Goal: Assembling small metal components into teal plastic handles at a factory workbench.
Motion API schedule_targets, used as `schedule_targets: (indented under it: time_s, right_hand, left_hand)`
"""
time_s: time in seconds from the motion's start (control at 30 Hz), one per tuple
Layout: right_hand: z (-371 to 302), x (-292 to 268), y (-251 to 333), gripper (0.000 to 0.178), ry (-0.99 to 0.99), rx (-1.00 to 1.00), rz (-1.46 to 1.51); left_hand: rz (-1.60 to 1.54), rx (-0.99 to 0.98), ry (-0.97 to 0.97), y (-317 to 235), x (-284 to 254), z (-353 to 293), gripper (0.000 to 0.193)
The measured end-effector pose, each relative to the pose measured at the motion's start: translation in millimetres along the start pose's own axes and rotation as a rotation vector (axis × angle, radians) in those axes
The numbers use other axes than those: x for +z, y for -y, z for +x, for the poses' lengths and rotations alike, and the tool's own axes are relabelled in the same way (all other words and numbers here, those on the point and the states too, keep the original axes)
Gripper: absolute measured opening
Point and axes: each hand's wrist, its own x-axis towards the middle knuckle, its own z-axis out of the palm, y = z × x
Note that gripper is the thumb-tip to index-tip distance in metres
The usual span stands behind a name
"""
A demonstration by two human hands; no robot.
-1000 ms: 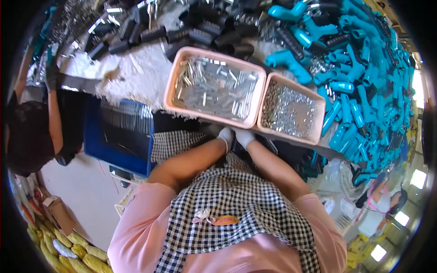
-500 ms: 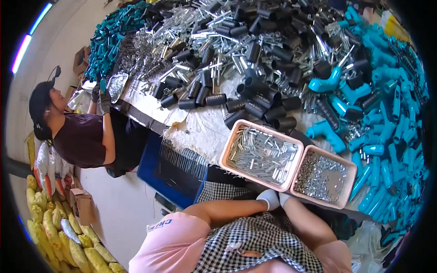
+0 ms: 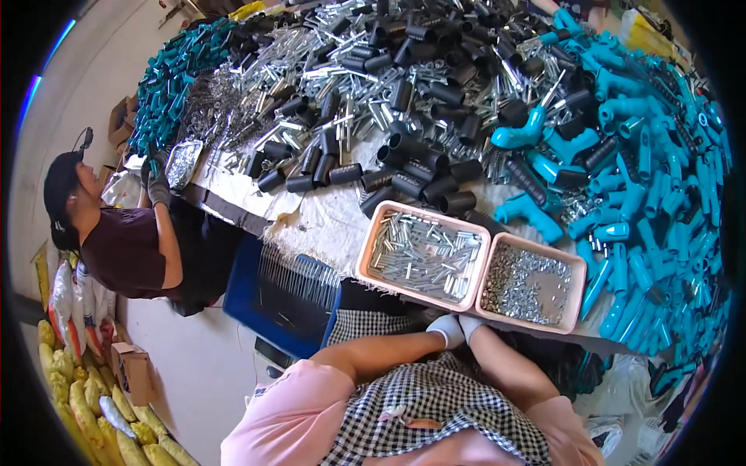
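Note:
Both my forearms reach in from below and meet at the table's near edge. White cloth covers my left hand (image 3: 448, 332) and my right hand (image 3: 469, 326) at the wrists. Their fingers are out of sight beneath the two trays, so what they hold, if anything, does not show. Just above them stands a pale pink tray (image 3: 361, 268) of slim silver metal pins (image 3: 416, 252). Touching it on the right, a second pink tray (image 3: 576, 299) contains small shiny metal pieces (image 3: 517, 283).
Black sleeves (image 3: 412, 182), loose metal rods (image 3: 342, 81) and teal pistol-shaped housings (image 3: 528, 213) heap across the table. A blue crate (image 3: 241, 291) holding thin rods stands left of my lap. Further left, a co-worker (image 3: 128, 245) handles parts near yellow sacks (image 3: 93, 404).
The view has shifted slightly, so the table and trays sit a little further left and higher. My hands stay together at the tray edge.

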Motion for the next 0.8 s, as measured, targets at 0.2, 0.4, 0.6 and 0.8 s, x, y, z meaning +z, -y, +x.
schedule_targets:
  time_s: [0.2,0.4,0.6,0.8]
  right_hand:
    - [-5,-10,21,0.028,0.119,0.059,0.010]
    - [-13,-22,21,0.029,0.238,0.124,-0.015]
    - [-11,-37,34,0.029,0.330,0.235,-0.024]
    - [-13,-25,69,0.030,0.447,0.340,-0.015]
  left_hand:
    - [-0.077,-0.118,-0.086,15,15,8,0.034]
    - [0.018,-0.100,-0.158,5,9,14,0.030]
    - [0.057,-0.028,0.040,2,2,3,0.038]
    - [-0.070,-0.136,-0.091,47,45,32,0.042]
